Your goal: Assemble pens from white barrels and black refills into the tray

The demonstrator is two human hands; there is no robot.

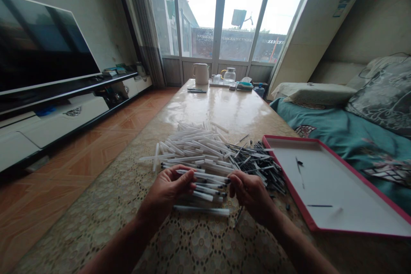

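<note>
Between my two hands a white pen barrel (210, 176) lies level above the table. My left hand (171, 186) pinches it near its left end. At its right end, where a dark tip shows, the fingers of my right hand (246, 188) are closed. Beneath the hands lie several pens (207, 190) with dark ends. Just beyond is a heap of white pen barrels (195, 143), and to its right a pile of dark ink refills (257, 162). Whether my right fingers hold a separate small part is hidden.
A shallow pink-rimmed box lid (346, 180) on the right holds a few dark pieces. A small black cap (287, 207) lies beside it. Toward the window stand a kettle (201, 74) and a glass jug (229, 76). A sofa (330, 113) borders the table's right side.
</note>
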